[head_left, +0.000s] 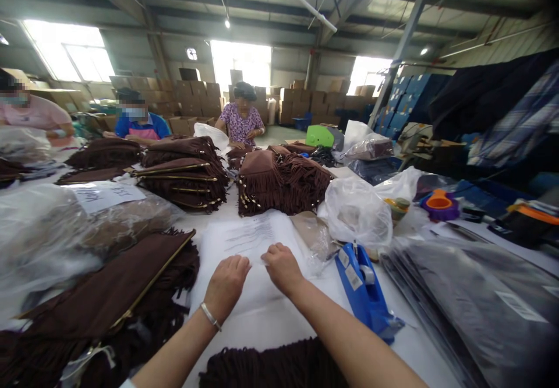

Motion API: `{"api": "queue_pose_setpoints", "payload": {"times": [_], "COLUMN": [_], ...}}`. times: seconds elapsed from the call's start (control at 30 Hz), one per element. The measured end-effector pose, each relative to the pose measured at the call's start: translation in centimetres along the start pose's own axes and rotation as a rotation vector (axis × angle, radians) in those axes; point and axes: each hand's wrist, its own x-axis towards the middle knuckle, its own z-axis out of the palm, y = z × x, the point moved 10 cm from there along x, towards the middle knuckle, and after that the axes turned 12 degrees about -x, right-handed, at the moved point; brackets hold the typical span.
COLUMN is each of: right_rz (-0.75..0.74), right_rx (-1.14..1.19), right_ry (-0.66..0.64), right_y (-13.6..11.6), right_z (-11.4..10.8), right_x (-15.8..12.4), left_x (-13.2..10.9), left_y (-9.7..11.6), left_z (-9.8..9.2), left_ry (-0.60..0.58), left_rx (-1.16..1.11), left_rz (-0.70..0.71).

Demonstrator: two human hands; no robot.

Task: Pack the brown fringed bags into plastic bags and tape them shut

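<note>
My left hand [226, 286], with a thin bracelet at the wrist, rests knuckles-up on a clear plastic bag with printed text [248, 242] lying flat on the white table [279, 324]. My right hand [283, 268] sits beside it on the same bag, its fingers curled down and pinching the bag's edge. The left fingers are curled under as well, pressed on the plastic. A brown fringed bag [109, 300] lies just left of my left arm. Another fringed piece [271, 367] lies under my forearms.
A blue tape dispenser [364, 292] lies right of my right arm, beside a stack of dark bagged items [476, 312]. Piles of brown fringed bags [279, 181] and crumpled plastic [356, 210] fill the middle. Three other people work at the far side.
</note>
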Motion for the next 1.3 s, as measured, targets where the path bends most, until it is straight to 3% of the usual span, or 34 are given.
{"api": "queue_pose_setpoints", "payload": {"times": [0.13,0.3,0.37,0.47,0.53,0.57,0.63,0.73,0.83,0.93,1.1,1.23,1.3], "right_rz": [0.06,0.343,0.516,0.896,1.038,1.038,1.002,0.997,0.978,1.013,1.253,1.143,1.064], "right_rx": [0.041,0.102,0.205,0.787,1.264,1.421,1.552,1.449,1.357,1.444,1.5,1.35,1.183], "right_ry": [-0.009,0.041,0.075,0.209,0.302,0.313,0.265,0.077,-0.051,-0.094,-0.12,-0.118,-0.152], "right_y": [3.2,9.8,12.1,15.0,14.9,14.4,13.6,12.4,10.8,8.7,6.8,7.0,7.5], "right_z": [0.1,-1.4,-1.2,1.4,4.0,4.9,5.9,6.8,7.1,7.7,9.8,8.4,7.1], "right_x": [-1.1,-8.5,-12.3,-18.2,-20.6,-21.0,-21.7,-23.7,-25.6,-26.5,-27.6,-27.2,-27.8], "left_x": [-1.3,-6.5,-8.9,-10.8,-10.5,-10.0,-9.1,-9.0,-11.0,-14.1,-18.8,-21.9,-23.9], "left_y": [-2.5,-7.7,-8.8,-8.1,-6.8,-6.3,-5.6,-5.8,-6.8,-7.5,-6.4,-5.1,-4.8], "left_z": [-1.1,-3.3,-2.4,1.2,3.7,4.7,6.3,7.4,7.1,6.1,5.4,5.0,4.7], "left_ry": [-0.023,0.032,0.024,-0.011,-0.007,-0.001,-0.003,-0.029,-0.028,0.049,0.273,0.398,0.377], "left_rx": [-0.027,-0.224,-0.387,-0.74,-0.994,-1.109,-1.295,-1.443,-1.454,-1.433,-1.459,-1.498,-1.447], "left_rz": [-0.099,-0.41,-0.567,-0.745,-0.793,-0.801,-0.807,-0.832,-0.878,-0.923,-1.019,-1.072,-1.125]}}
